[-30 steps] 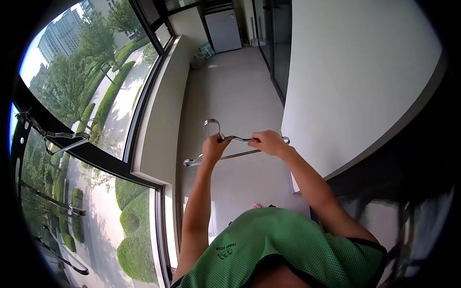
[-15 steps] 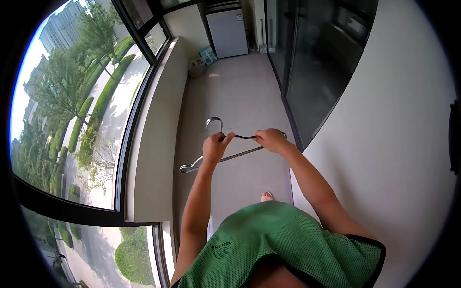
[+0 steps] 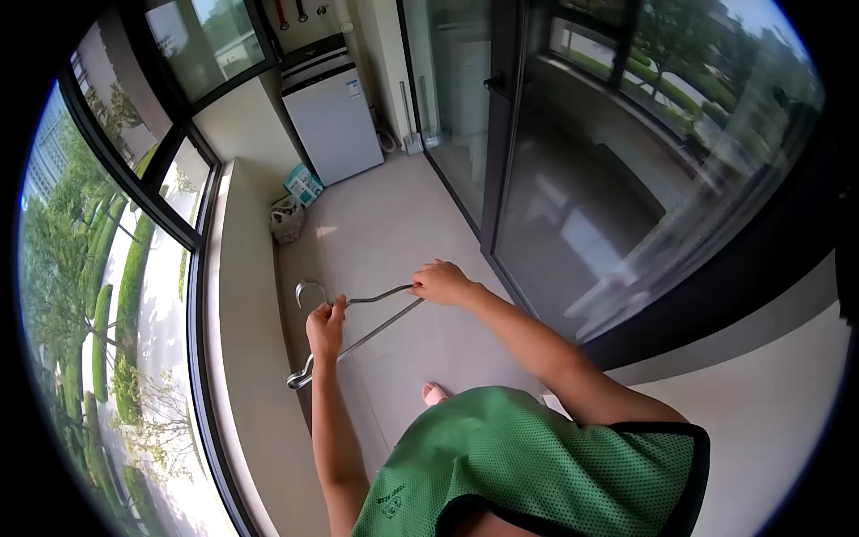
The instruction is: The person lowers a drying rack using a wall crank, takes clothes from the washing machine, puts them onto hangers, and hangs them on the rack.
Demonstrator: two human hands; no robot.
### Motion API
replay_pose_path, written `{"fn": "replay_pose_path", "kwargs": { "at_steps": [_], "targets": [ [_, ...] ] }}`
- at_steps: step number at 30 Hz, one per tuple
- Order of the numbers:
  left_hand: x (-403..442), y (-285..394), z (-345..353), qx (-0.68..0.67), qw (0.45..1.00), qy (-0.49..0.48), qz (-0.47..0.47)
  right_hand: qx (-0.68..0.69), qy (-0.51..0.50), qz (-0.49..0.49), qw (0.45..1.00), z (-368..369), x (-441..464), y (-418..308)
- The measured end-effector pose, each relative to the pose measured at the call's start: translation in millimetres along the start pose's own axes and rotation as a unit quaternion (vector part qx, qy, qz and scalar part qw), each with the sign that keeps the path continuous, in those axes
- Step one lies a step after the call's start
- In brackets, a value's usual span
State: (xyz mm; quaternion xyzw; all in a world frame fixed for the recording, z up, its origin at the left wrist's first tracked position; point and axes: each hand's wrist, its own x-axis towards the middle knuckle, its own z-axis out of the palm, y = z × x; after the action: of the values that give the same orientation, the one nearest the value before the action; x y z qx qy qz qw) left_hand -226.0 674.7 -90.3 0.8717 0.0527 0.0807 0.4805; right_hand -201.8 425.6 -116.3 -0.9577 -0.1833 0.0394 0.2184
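Note:
Both of my hands hold one metal clothes hanger [image 3: 377, 297] in front of my body, above the tiled floor. My left hand [image 3: 326, 328] is closed around it just below the curved hook, which points up and to the left. My right hand [image 3: 440, 283] grips the far shoulder of the hanger, its fingers bent over the metal. The hanger's rounded near end shows at the lower left, beside my left wrist. Its other end is hidden behind my right hand.
A white washing machine [image 3: 331, 123] stands at the far end of the balcony. Beside it are a teal package [image 3: 303, 184] and a plastic bag [image 3: 287, 220]. Windows and a low wall [image 3: 246, 331] run along the left; a glass sliding door [image 3: 573, 197] is on the right.
The view has turned to the right and moved forward, so the washing machine looks nearer and the glass door shows more. Both hands still hold the hanger, now lower and further left in view.

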Motion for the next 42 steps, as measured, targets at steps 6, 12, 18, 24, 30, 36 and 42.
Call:
{"fn": "replay_pose_path", "kwargs": {
  "at_steps": [6,12,18,24,30,36,42],
  "targets": [
    [169,26,34,0.050,0.996,-0.057,0.037,0.012,0.030,0.065,0.997,-33,125,50],
    [329,25,84,0.058,0.994,-0.069,0.059,-0.035,0.069,0.039,0.996,-41,281,134],
    [481,32,101,0.056,0.997,-0.041,0.035,-0.013,0.066,0.000,0.998,-66,448,177],
    [620,23,107,0.002,0.999,-0.040,0.032,0.037,0.070,-0.084,0.993,-92,601,208],
    [785,-8,145,-0.013,0.996,-0.084,0.007,0.052,0.073,-0.054,0.995,-117,745,248],
    [930,4,172,0.010,0.994,-0.107,0.006,0.044,0.103,-0.041,0.993,-142,871,297],
    [1044,6,204,0.025,0.996,-0.078,0.031,0.004,0.090,-0.020,0.996,-173,979,343]
  ]
}}
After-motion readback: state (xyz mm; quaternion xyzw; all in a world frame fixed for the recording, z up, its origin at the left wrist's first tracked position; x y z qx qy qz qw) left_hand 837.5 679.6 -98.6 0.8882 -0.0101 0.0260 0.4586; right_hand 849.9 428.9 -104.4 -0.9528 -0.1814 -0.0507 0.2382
